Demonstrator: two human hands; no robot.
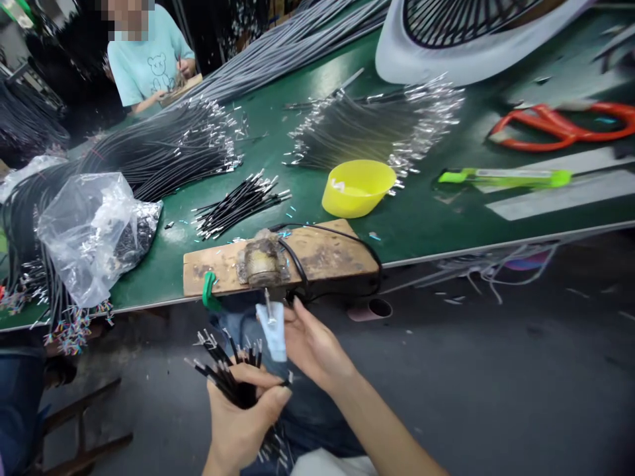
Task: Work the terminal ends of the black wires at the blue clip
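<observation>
My left hand [243, 410] is closed around a bundle of short black cables [231, 383] with bare metallic ends; its thumb and index finger pinch one cable end. Just right of it, my right hand [317, 347] is beside a light-blue piece [274, 334], its fingertips partly hidden behind that piece, so its grip is unclear. A thin metal tip rises above the blue piece, toward a round worn metal fixture [262, 261] on a wooden board [332, 248] at the table edge. A green clip [209, 291] sits at the board's left.
On the green table [421, 231] lie a pile of short black cables [238, 205], a yellow cup [360, 188], a plastic bag [94, 231], long cable bundles [163, 145], a green cutter [506, 177], red-handled scissors [560, 125] and a fan [446, 46]. A person [149, 66] sits across it.
</observation>
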